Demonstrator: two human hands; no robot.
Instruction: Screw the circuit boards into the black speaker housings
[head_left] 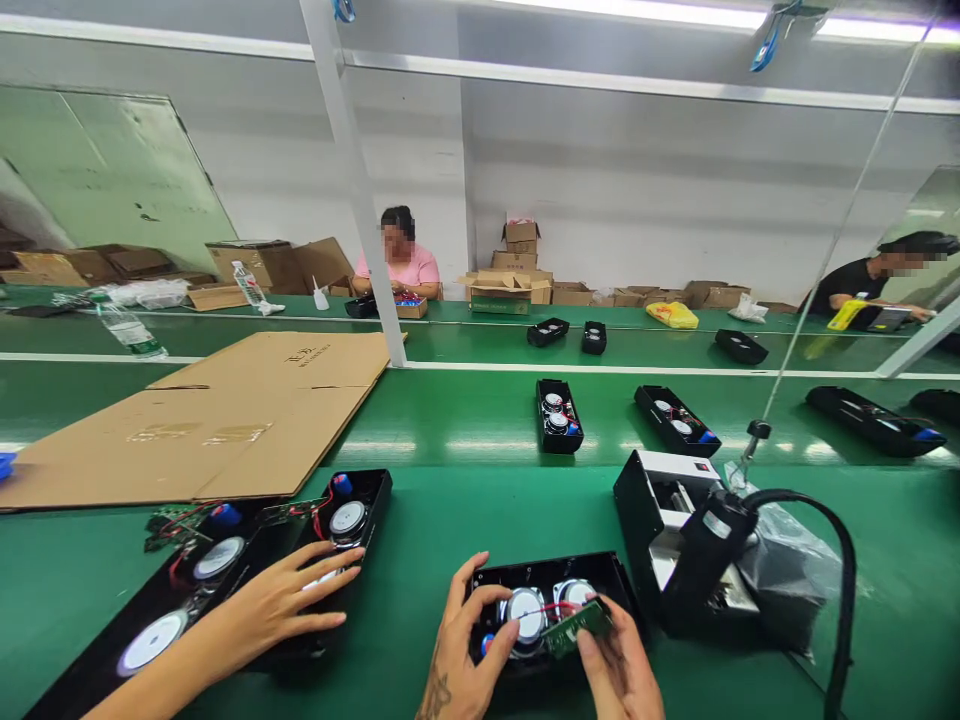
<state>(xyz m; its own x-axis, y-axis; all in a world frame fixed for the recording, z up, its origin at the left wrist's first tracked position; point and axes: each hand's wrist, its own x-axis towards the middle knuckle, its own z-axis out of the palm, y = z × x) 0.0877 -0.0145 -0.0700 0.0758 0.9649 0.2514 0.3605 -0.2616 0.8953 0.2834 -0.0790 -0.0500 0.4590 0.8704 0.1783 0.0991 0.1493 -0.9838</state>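
One green board (576,628), over black box (517,574), pinched in R hand (628,665); L hand (466,645) curved by box's left speaker (528,612), can't tell if gripping. Tugging board w/ box still could snap red wires (559,606).

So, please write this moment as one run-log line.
Right hand: holds green circuit board; left hand: at open speaker housing; co-worker's hand: over another housing

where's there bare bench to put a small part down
Bare green bench shows between the left-side casings and the person's left hand, and behind the handled casing towards the black-and-white machine. Crowded: right, around machine and plastic bag; left, where another person's hand reaches over casings.
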